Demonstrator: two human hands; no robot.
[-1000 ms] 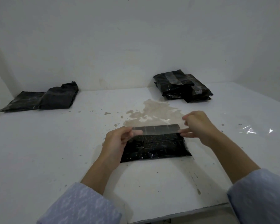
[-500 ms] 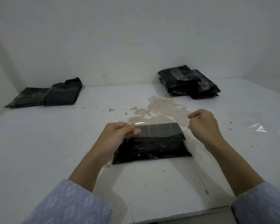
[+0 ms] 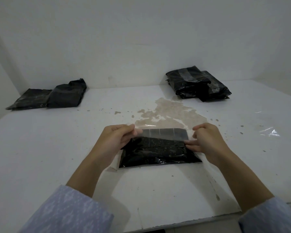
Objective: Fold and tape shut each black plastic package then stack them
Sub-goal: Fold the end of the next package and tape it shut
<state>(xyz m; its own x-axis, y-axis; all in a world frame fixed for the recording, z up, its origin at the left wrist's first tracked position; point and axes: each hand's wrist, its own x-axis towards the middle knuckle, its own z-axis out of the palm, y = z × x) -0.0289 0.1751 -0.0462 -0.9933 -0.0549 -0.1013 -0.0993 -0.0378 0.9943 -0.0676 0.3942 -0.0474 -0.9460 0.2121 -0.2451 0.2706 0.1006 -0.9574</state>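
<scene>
The black package (image 3: 160,153) lies flat on the table (image 3: 57,148), long axis running left to right. A clear tape strip (image 3: 163,135) stretches along its far edge, the left hand (image 3: 115,140) pinching one end and the right hand (image 3: 207,140) the other.

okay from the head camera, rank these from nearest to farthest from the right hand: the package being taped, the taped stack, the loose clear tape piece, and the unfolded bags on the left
1. Package being taped, touching the right hand.
2 and 3. Loose clear tape piece, on the right, and taped stack, back right: too close to call.
4. Unfolded bags, far back left.
</scene>
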